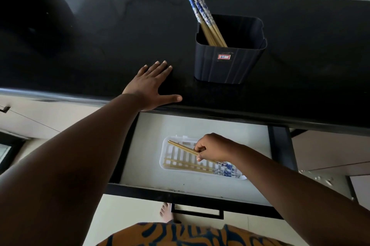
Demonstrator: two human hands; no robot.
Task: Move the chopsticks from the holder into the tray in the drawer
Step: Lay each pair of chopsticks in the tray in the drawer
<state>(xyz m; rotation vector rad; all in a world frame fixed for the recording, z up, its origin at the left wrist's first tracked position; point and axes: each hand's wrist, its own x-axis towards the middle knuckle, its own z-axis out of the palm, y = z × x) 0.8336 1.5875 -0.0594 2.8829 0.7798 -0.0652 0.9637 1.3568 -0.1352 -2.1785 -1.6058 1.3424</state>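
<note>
A dark square holder (230, 65) stands on the black counter, and several wooden chopsticks with blue-and-white tops (202, 15) lean in its far left corner. Below, the open drawer (152, 145) holds a white slotted tray (170, 157). Chopsticks (188, 166) lie along the tray's near side. My right hand (214, 147) is over the tray, shut on a pair of chopsticks (181, 146) whose thin ends point left and tilt upward. My left hand (152, 85) rests flat on the counter edge with its fingers spread, left of the holder.
The black counter (80, 45) runs across the view with a pale marble wall behind it. The drawer's black front with a handle (197, 212) juts toward me. Pale cabinet fronts lie on both sides, and a bare foot (166, 212) shows on the floor below.
</note>
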